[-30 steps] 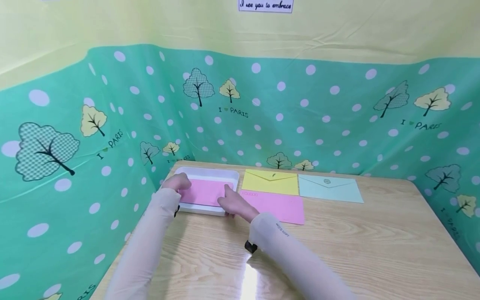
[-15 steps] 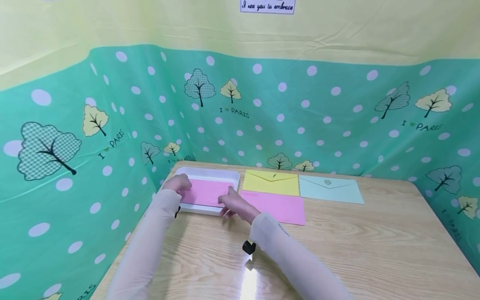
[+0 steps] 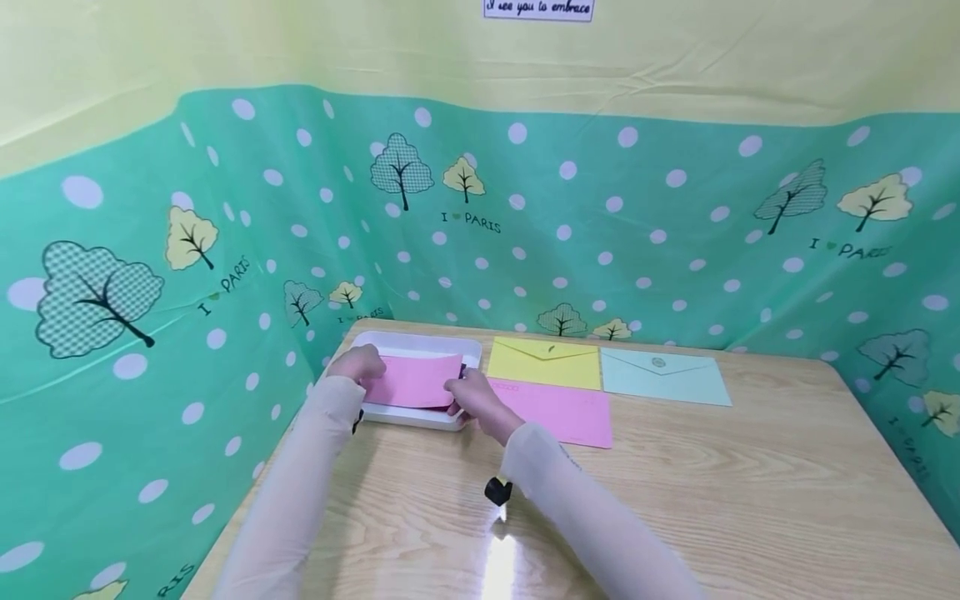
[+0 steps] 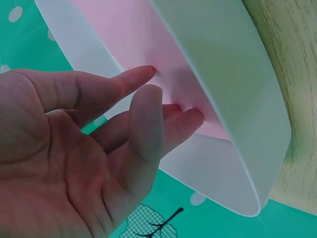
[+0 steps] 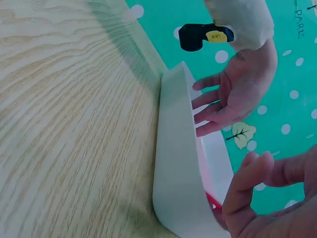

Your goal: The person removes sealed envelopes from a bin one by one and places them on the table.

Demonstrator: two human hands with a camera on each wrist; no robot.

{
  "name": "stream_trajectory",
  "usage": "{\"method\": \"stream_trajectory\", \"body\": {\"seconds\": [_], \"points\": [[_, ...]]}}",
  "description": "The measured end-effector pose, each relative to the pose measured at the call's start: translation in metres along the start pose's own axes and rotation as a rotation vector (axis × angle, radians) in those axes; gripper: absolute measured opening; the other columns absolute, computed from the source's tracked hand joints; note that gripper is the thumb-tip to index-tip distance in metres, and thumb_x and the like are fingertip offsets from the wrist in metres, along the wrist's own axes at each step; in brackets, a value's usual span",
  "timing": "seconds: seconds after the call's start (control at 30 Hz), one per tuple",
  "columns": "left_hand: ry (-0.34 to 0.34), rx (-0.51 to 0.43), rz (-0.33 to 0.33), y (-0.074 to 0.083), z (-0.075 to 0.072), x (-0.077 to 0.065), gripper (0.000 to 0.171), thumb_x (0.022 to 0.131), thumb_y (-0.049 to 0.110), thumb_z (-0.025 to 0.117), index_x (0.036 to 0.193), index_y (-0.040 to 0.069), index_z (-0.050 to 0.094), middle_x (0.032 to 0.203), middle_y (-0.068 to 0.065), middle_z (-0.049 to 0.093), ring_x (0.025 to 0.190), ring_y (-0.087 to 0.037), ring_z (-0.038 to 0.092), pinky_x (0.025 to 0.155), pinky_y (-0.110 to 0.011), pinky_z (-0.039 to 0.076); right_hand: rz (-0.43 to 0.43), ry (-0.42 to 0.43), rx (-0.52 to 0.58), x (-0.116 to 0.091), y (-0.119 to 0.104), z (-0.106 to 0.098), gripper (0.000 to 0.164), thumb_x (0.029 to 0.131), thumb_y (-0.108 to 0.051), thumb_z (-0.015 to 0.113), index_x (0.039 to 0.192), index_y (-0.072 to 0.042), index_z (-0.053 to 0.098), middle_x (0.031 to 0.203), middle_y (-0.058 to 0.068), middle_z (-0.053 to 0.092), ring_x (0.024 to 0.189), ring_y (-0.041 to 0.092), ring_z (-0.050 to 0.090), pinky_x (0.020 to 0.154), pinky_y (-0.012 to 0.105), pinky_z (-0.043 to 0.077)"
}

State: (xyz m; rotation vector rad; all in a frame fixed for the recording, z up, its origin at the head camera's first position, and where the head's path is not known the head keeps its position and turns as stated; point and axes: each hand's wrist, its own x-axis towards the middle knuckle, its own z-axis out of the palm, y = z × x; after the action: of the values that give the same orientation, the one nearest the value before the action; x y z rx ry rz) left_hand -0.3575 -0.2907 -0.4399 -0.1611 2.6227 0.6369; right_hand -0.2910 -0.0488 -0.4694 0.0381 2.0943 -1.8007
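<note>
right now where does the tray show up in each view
Head: tray, left of centre, at the far left of the table.
Left wrist: tray, slanting from the top edge to the lower right.
Right wrist: tray, from upper middle to bottom edge, right of centre.
Shared landmark: left hand, at the tray's left end in head, lower left in left wrist, upper right in right wrist.

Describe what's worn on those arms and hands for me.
The left sleeve and right sleeve are pale and reach the wrists; the right has faint dark lettering near its cuff. Left hand and right hand are ungloved. Each wrist bears a small black device; the left one has a yellow label.
</note>
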Motion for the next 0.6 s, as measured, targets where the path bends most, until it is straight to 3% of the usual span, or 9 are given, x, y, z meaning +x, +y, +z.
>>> {"method": "stream_trajectory", "body": {"seconds": [0.07, 0.3, 0.6], "points": [[0.0, 0.0, -0.002, 0.001, 0.0, 0.0, 0.022, 0.101, 0.005, 0.048, 0.113, -0.01, 0.058, 0.111, -0.024, 0.058, 0.098, -0.036, 0.053, 0.085, -0.043, 0.048, -0.008, 0.017, -0.025, 0.004, 0.001, -0.001, 0.033, 0.105, -0.012, 0.056, 0.129, 0.01, 0.057, 0.081, 0.014, 0.059, 0.058, 0.014, 0.054, 0.047, 0.024, 0.045], [0.0, -0.035, -0.035, -0.001, 0.001, -0.001, 0.031, 0.102, 0.006, 0.049, 0.126, -0.013, 0.055, 0.121, -0.027, 0.057, 0.104, -0.039, 0.053, 0.089, -0.046, 0.049, -0.018, 0.07, -0.014, 0.016, 0.006, -0.003, 0.048, 0.105, -0.015, 0.064, 0.146, 0.008, 0.054, 0.08, 0.011, 0.063, 0.051, 0.01, 0.051, 0.047, 0.024, 0.042], [-0.01, -0.087, -0.067, -0.002, 0.001, 0.001, 0.037, 0.104, 0.008, 0.051, 0.135, -0.012, 0.052, 0.129, -0.028, 0.055, 0.109, -0.04, 0.053, 0.091, -0.048, 0.05, -0.036, 0.072, -0.097, 0.025, 0.006, 0.001, 0.026, 0.103, -0.013, 0.068, 0.122, 0.004, 0.072, 0.077, 0.015, 0.067, 0.045, 0.01, 0.049, 0.043, 0.022, 0.04]]}}
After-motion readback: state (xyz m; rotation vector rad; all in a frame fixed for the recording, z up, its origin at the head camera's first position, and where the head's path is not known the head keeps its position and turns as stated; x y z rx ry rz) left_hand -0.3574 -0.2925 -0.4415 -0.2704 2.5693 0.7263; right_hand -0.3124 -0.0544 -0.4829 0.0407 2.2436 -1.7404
